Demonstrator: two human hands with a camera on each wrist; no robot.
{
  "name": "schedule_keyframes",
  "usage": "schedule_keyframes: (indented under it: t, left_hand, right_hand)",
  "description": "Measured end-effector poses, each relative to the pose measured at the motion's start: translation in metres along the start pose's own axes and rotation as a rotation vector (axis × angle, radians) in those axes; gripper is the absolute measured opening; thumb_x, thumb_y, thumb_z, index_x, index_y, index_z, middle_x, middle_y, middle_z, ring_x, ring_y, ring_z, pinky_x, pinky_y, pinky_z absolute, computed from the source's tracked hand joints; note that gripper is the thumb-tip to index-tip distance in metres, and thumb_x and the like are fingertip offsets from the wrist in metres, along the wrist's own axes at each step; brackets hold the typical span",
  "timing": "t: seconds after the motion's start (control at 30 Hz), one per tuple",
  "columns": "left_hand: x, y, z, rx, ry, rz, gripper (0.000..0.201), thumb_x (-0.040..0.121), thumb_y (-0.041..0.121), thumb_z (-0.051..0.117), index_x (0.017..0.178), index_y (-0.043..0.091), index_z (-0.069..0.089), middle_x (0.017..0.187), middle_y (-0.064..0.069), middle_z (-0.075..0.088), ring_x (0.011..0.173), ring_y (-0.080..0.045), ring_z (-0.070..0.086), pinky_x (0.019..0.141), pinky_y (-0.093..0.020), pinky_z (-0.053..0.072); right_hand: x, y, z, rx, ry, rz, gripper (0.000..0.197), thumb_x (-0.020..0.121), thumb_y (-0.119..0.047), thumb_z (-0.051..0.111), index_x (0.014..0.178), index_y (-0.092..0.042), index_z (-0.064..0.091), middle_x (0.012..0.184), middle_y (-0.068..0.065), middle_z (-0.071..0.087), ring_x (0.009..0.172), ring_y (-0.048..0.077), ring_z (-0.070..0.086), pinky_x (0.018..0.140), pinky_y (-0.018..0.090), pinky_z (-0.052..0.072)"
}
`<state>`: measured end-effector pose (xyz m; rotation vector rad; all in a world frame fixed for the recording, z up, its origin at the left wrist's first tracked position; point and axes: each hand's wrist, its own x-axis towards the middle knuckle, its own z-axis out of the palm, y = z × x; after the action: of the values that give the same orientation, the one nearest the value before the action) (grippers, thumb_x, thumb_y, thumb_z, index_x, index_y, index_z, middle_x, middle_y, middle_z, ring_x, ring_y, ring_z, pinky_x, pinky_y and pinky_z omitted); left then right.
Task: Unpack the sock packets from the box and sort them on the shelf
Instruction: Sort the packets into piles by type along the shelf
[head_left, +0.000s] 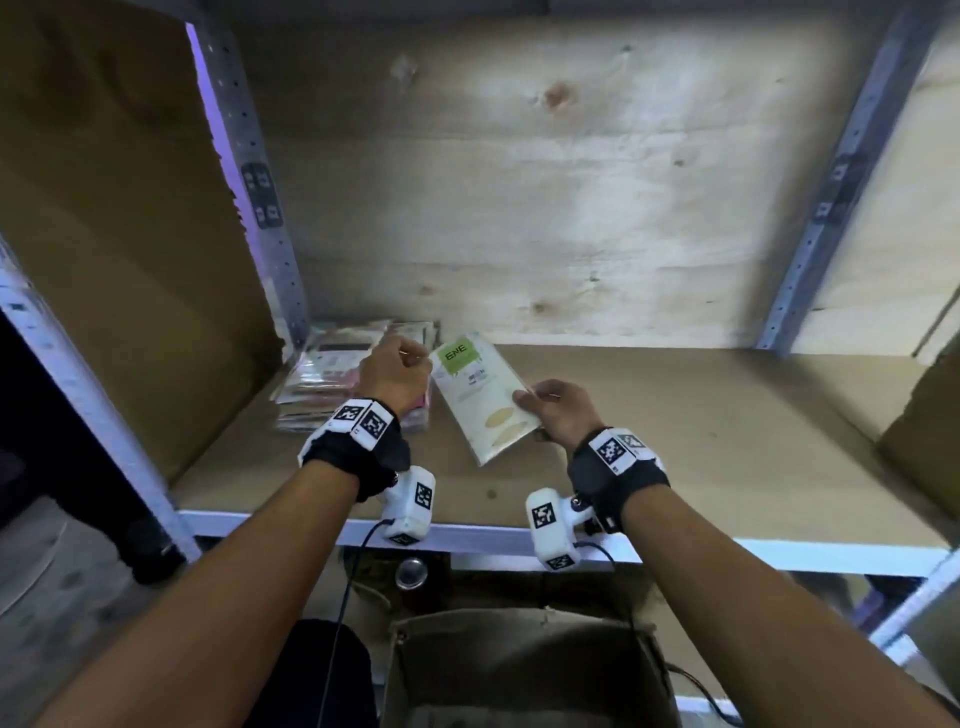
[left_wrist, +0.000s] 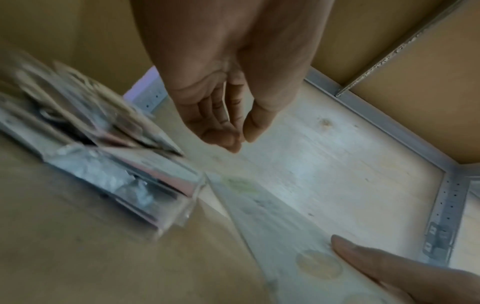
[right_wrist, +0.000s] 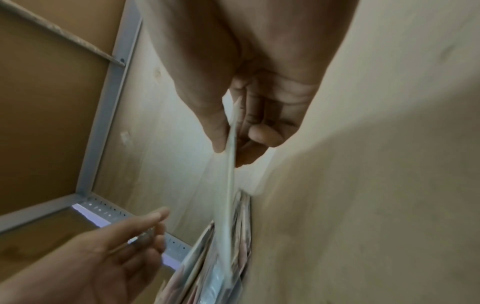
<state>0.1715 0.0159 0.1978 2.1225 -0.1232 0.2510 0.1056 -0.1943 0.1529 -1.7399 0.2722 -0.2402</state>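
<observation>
Right hand (head_left: 558, 410) pinches the sock packet (head_left: 480, 397) by its near edge, thumb on top, just right of centre in the head view. Packet sits tilted over the shelf (head_left: 675, 431), beside the stack of packets (head_left: 332, 374) at left centre. Left hand (head_left: 395, 374) hovers by the stack, fingers loosely curled, holding nothing (wrist view confirms). Box (head_left: 519, 670) open at bottom. Advice: square the packet with the stack's edges, lower flat, steady the pile with the left hand.
</observation>
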Motion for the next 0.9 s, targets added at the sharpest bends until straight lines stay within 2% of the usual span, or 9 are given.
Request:
schedule_keyframes:
  t: [0.1, 0.2, 0.3, 0.37, 0.47, 0.53, 0.63, 0.77, 0.9]
  left_hand:
    - [-0.004, 0.009, 0.026, -0.184, -0.090, -0.084, 0.011, 0.087, 0.017, 0.067, 0.080, 0.022, 0.060, 0.101, -0.020, 0.072, 0.082, -0.034, 0.067, 0.083, -0.045, 0.059]
    - [-0.008, 0.019, 0.049, -0.246, -0.111, -0.166, 0.018, 0.084, 0.036, 0.069, 0.089, 0.022, 0.059, 0.081, -0.013, 0.073, 0.076, -0.030, 0.071, 0.086, -0.047, 0.058]
    - [-0.010, 0.035, 0.070, -0.382, -0.204, -0.238, 0.040, 0.087, 0.048, 0.066, 0.095, 0.009, 0.063, 0.072, -0.012, 0.067, 0.059, -0.024, 0.063, 0.079, -0.043, 0.061]
    - [-0.012, 0.045, 0.078, -0.516, -0.272, -0.282, 0.044, 0.087, 0.055, 0.063, 0.092, 0.012, 0.063, 0.086, -0.010, 0.065, 0.071, -0.021, 0.068, 0.072, -0.036, 0.062]
    - [-0.009, 0.055, 0.090, -0.657, -0.378, -0.326, 0.071, 0.080, 0.070, 0.061, 0.124, 0.015, 0.054, 0.114, -0.010, 0.060, 0.098, -0.027, 0.070, 0.078, -0.036, 0.062]
    - [-0.005, 0.058, 0.096, -0.749, -0.426, -0.347, 0.084, 0.075, 0.073, 0.064, 0.131, 0.012, 0.051, 0.119, -0.014, 0.060, 0.102, -0.028, 0.070, 0.079, -0.039, 0.062]
    - [-0.001, 0.058, 0.106, -0.817, -0.433, -0.372, 0.066, 0.081, 0.059, 0.069, 0.122, 0.009, 0.058, 0.115, -0.014, 0.066, 0.097, -0.024, 0.073, 0.068, -0.032, 0.061]
    - [0.001, 0.046, 0.117, -0.819, -0.341, -0.381, 0.008, 0.096, 0.019, 0.059, 0.094, 0.012, 0.061, 0.091, -0.010, 0.068, 0.076, -0.014, 0.071, 0.057, -0.025, 0.059]
    - [0.004, 0.026, 0.119, -0.777, -0.282, -0.362, 0.010, 0.097, 0.009, 0.054, 0.100, 0.014, 0.063, 0.096, -0.006, 0.070, 0.084, -0.015, 0.068, 0.066, -0.027, 0.058]
  right_hand:
    - [-0.009, 0.001, -0.023, 0.142, 0.021, -0.008, 0.017, 0.083, -0.017, 0.076, 0.076, -0.015, 0.060, 0.083, 0.011, 0.071, 0.074, 0.027, 0.066, 0.067, 0.043, 0.056]
    - [-0.015, -0.001, -0.045, 0.193, 0.053, -0.055, 0.017, 0.081, -0.016, 0.078, 0.074, -0.015, 0.063, 0.072, 0.002, 0.071, 0.065, 0.021, 0.065, 0.061, 0.031, 0.052]
    - [-0.016, -0.006, -0.063, 0.235, 0.089, -0.111, 0.016, 0.079, -0.013, 0.080, 0.075, -0.015, 0.064, 0.080, 0.009, 0.069, 0.068, 0.020, 0.061, 0.061, 0.027, 0.048]
    - [-0.018, -0.010, -0.070, 0.232, 0.100, -0.165, 0.016, 0.077, -0.009, 0.081, 0.074, -0.014, 0.066, 0.078, 0.008, 0.067, 0.068, 0.019, 0.060, 0.059, 0.024, 0.048]
    - [-0.019, -0.012, -0.080, 0.154, 0.071, -0.273, 0.013, 0.078, -0.005, 0.080, 0.077, -0.008, 0.067, 0.075, 0.010, 0.066, 0.069, 0.021, 0.059, 0.064, 0.029, 0.049]
    - [-0.022, -0.012, -0.083, 0.052, 0.031, -0.339, 0.013, 0.077, -0.008, 0.080, 0.079, -0.005, 0.068, 0.079, 0.017, 0.067, 0.071, 0.025, 0.060, 0.069, 0.031, 0.050]
    - [-0.023, -0.008, -0.083, -0.085, -0.011, -0.381, 0.016, 0.076, -0.011, 0.082, 0.081, -0.002, 0.069, 0.085, 0.020, 0.070, 0.081, 0.033, 0.064, 0.076, 0.034, 0.052]
    - [-0.021, -0.002, -0.082, -0.228, -0.064, -0.391, 0.019, 0.074, -0.010, 0.083, 0.084, -0.006, 0.068, 0.087, 0.010, 0.069, 0.078, 0.019, 0.060, 0.070, 0.022, 0.046]
    - [-0.015, 0.002, -0.085, -0.304, -0.161, -0.304, 0.025, 0.071, -0.024, 0.086, 0.089, -0.015, 0.071, 0.098, 0.005, 0.069, 0.086, 0.013, 0.061, 0.072, 0.019, 0.049]
